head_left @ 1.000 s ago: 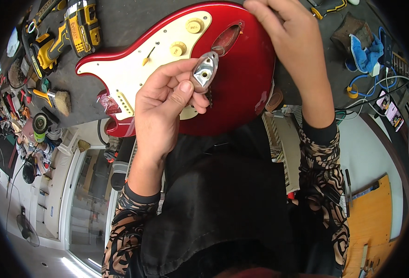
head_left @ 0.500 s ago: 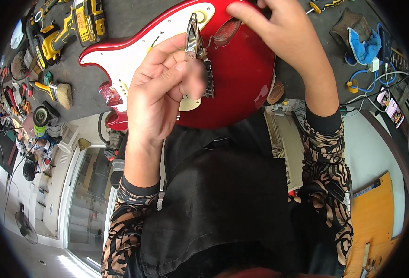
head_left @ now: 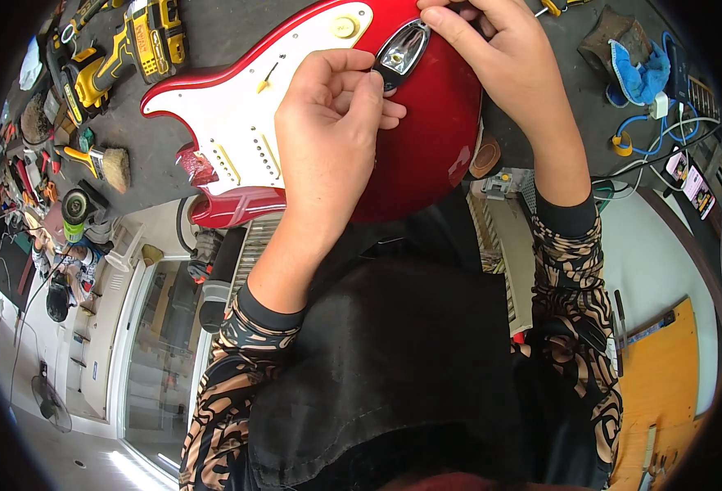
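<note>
Your left hand (head_left: 335, 106) pinches the chrome plate (head_left: 408, 51), now lowered over the red guitar (head_left: 435, 135), hiding its opening; right hand (head_left: 500, 49), grip unclear, alongside

A workshop, by every sign

This looks like a workshop. A dark workbench (head_left: 223, 34) carries a red electric guitar body (head_left: 430, 155), with a yellow-and-black cordless drill (head_left: 138, 47) and a bristle brush (head_left: 114, 168) close by. Loose hand tools (head_left: 32, 170) crowd the left side, near a green-and-black power tool (head_left: 74, 206). Cables (head_left: 641, 154) coil at the right. The wearer has a dark apron (head_left: 377, 344). Below right stands a wooden panel (head_left: 664, 360); the fisheye rim blurs what hangs there, possibly more tools.
</note>
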A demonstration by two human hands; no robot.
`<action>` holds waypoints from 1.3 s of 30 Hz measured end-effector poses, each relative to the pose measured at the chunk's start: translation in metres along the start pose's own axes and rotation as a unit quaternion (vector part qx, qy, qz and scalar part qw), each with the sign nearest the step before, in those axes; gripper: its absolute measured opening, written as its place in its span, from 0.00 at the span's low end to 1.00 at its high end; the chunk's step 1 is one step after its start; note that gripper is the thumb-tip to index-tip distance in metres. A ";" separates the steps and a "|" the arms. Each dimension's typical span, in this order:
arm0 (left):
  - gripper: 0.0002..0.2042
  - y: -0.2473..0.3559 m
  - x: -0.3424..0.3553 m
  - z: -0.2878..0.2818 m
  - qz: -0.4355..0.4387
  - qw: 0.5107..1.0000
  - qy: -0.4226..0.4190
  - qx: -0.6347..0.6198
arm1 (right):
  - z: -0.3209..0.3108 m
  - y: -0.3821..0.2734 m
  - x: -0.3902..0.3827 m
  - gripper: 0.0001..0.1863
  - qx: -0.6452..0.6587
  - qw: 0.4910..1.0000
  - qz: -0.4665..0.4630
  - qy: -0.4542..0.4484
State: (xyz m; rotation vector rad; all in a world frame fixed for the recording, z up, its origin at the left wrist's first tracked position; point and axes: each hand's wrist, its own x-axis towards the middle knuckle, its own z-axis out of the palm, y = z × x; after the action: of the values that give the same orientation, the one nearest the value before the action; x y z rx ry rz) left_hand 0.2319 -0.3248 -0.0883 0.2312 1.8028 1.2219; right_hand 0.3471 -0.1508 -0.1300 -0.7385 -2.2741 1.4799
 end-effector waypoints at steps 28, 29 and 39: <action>0.14 -0.018 0.010 0.000 0.284 0.880 0.036 0.379 | -0.003 0.008 0.016 0.07 0.052 0.994 0.057 -0.073; 0.14 -0.017 0.011 0.001 0.274 0.884 0.031 0.377 | -0.005 0.006 0.017 0.07 0.059 0.993 0.059 -0.085; 0.12 -0.008 0.010 0.007 0.235 0.890 0.029 0.391 | -0.021 0.016 0.011 0.08 0.245 0.951 0.188 0.012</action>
State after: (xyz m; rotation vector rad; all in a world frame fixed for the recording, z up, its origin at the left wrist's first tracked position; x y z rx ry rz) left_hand 0.2342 -0.3181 -0.1011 1.1533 2.2958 0.7300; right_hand 0.3529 -0.1240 -0.1360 -1.0532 -1.6850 2.0810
